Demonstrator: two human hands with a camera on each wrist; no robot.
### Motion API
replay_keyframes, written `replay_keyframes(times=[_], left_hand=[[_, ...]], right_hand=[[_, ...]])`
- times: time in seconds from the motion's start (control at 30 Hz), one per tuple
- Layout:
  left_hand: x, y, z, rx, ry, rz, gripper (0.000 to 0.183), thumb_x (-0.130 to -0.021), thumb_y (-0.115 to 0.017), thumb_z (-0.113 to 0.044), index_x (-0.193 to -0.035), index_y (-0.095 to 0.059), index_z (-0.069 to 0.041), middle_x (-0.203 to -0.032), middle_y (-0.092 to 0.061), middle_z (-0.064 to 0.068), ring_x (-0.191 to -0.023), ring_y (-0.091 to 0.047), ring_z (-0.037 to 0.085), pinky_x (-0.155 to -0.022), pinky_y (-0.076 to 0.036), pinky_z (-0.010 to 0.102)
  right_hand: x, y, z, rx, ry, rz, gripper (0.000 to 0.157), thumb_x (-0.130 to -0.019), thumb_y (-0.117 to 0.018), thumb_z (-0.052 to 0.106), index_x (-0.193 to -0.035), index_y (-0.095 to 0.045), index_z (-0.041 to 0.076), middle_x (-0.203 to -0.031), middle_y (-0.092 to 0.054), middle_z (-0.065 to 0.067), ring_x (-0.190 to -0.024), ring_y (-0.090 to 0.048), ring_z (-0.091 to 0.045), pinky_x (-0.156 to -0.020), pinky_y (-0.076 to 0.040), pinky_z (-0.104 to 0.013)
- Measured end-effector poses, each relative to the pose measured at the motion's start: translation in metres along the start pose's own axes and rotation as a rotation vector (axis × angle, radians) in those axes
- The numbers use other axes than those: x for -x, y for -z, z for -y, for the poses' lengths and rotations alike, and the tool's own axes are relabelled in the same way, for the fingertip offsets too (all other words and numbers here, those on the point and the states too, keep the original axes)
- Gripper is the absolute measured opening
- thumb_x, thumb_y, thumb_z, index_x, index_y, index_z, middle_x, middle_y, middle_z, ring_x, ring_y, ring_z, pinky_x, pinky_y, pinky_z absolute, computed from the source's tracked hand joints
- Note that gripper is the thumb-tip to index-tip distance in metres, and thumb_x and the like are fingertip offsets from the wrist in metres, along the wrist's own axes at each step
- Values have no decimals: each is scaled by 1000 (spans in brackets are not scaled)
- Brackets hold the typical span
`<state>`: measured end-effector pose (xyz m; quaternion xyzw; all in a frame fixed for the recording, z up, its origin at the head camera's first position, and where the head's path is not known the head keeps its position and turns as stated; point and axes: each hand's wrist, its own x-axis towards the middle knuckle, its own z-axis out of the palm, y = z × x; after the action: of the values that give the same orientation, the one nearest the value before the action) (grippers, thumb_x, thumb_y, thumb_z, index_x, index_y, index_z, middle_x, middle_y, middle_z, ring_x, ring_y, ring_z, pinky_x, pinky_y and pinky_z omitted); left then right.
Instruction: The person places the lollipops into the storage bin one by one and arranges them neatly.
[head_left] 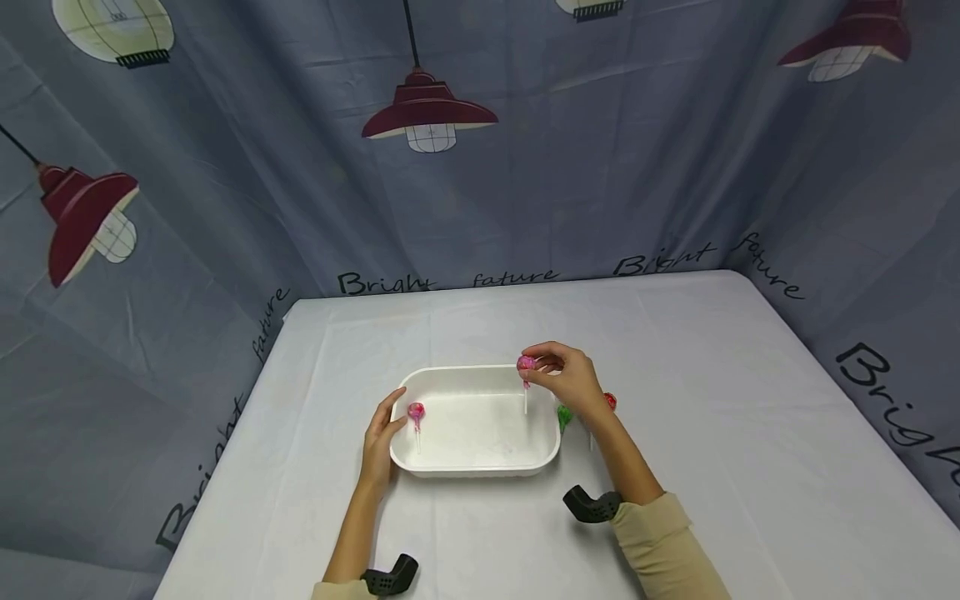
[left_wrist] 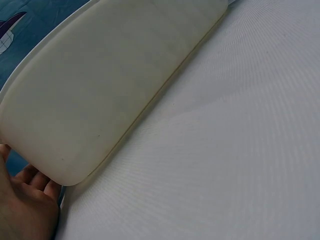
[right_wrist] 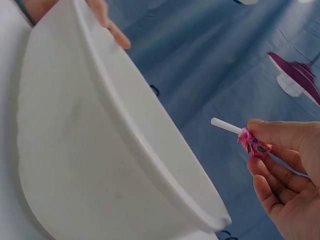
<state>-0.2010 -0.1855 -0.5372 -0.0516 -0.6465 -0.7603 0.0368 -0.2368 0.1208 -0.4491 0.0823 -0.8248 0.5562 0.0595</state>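
Note:
My right hand (head_left: 567, 379) pinches a pink-wrapped lollipop (head_left: 527, 363) by its candy end, above the right part of a white tray (head_left: 480, 472). In the right wrist view, thumb and fingertips hold the pink wrapper (right_wrist: 255, 146), and the white stick points away from the palm. At the tray's left end, my left hand (head_left: 380, 437) grips the rim and side wall. The left wrist view shows its fingers at the tray's corner, partly hidden behind it. Inside the tray, near that hand, lies another pink lollipop (head_left: 416, 410).
Just right of the tray lies a green lollipop (head_left: 564, 416). A red lollipop (head_left: 611, 401) is partly hidden behind my right forearm. A white cloth covers the table (head_left: 750, 433). A grey-blue curtain (head_left: 570, 183) printed with lamps hangs behind and beside it.

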Motion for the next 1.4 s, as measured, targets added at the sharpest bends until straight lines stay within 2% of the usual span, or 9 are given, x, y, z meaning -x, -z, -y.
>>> replay_keyframes(times=[0.13, 0.37, 0.87, 1.4], left_hand=[[0, 1, 0, 0, 7, 0, 43, -92, -47, -8, -135, -45, -12, -146, -31, -1, -135, -23, 11, -106, -24, 21], [-2, 2, 2, -2, 10, 13, 45, -93, -46, -7, -138, -41, -8, -148, -29, 3, -135, -23, 16, -104, -28, 20], [-2, -1, 2, -4, 18, 13, 44, -92, -47, -9, -136, -44, -12, -147, -30, 0, -135, -24, 13, -107, -25, 25], [-2, -1, 3, 23, -14, 11, 44, -92, -46, -8, -136, -43, -8, -145, -32, 1, -134, -26, 14, -103, -30, 20]], right_hand=[[-3, -12, 3, 14, 21, 21, 31, -74, -78, 19, -101, -68, 9, -90, -65, -3, -81, -59, -18, -69, -51, -27], [-7, -29, 6, 17, 14, 52, 27, -74, -77, 17, -100, -68, 11, -87, -64, -2, -79, -58, -17, -68, -51, -27], [-13, -60, 10, -28, 18, 102, 27, -74, -77, 14, -99, -69, 10, -84, -64, -2, -75, -59, -16, -65, -50, -26], [-21, -99, 17, -51, 67, 199, 26, -71, -78, 8, -95, -69, 5, -82, -65, -5, -71, -60, -15, -61, -50, -23]])
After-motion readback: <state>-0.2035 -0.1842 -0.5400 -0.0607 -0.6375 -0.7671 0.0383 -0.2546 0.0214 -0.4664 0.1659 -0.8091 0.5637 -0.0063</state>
